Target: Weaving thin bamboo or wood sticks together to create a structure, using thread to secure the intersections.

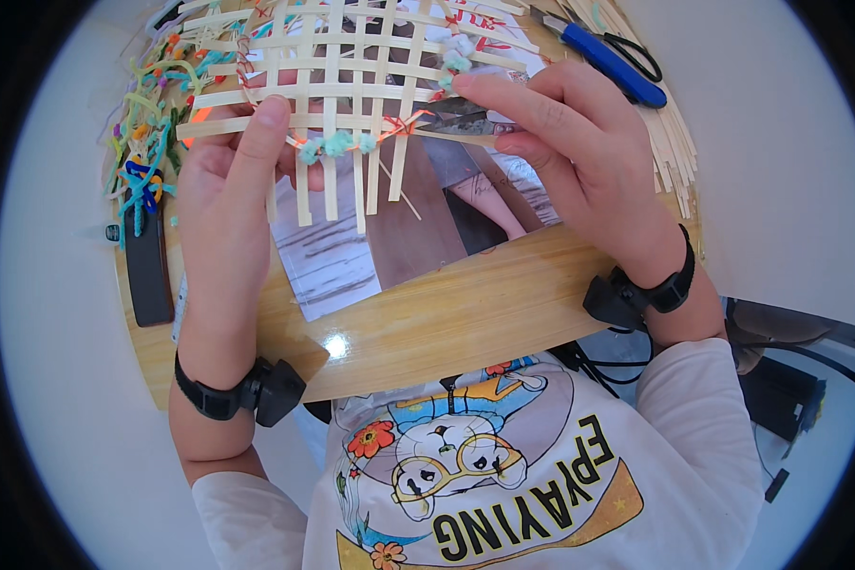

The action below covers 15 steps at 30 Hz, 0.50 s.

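A woven lattice of pale bamboo strips is held up over the table, with loose strip ends along its near edge. Red-orange thread and fuzzy pale blue yarn run along its border. My left hand pinches the lattice at its near left corner, thumb on top and fingers beneath. My right hand is closed on small metal scissors, whose handles the hand hides. The blades lie at the right border, beside the red-orange thread. My right index fingertip is at the pale yarn there.
Under the lattice lies a printed picture sheet on the wooden table. Tangled coloured yarn pieces and a dark oblong case are at left. Blue-handled pliers and several loose bamboo strips lie at right.
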{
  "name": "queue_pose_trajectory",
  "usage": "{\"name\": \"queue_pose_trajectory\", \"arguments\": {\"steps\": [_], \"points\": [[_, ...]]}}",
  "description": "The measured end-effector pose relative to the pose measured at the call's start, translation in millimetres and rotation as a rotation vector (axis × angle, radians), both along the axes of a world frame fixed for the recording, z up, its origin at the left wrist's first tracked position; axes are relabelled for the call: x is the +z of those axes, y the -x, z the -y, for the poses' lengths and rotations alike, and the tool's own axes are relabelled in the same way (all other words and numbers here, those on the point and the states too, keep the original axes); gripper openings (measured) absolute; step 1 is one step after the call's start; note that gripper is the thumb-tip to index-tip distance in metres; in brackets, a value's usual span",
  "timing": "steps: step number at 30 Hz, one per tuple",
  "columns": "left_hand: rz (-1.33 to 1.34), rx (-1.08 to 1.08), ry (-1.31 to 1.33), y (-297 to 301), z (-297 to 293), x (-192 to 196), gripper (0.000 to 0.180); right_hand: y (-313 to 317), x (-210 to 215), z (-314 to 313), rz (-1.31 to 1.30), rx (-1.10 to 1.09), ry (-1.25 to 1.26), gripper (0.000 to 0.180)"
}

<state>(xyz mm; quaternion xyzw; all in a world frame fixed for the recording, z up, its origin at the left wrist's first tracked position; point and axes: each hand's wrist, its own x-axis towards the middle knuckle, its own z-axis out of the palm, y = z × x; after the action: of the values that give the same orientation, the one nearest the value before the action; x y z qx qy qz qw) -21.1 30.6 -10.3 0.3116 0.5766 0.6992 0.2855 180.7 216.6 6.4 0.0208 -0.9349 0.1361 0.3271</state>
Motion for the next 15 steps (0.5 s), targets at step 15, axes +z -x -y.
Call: {"name": "queue_pose_trajectory", "arguments": {"steps": [15], "points": [[-0.021,-0.029,-0.002,-2.6,0.8,0.1,0.027,-0.4,-3.1,-0.4,-0.025,0.0,-0.029,0.044]]}}
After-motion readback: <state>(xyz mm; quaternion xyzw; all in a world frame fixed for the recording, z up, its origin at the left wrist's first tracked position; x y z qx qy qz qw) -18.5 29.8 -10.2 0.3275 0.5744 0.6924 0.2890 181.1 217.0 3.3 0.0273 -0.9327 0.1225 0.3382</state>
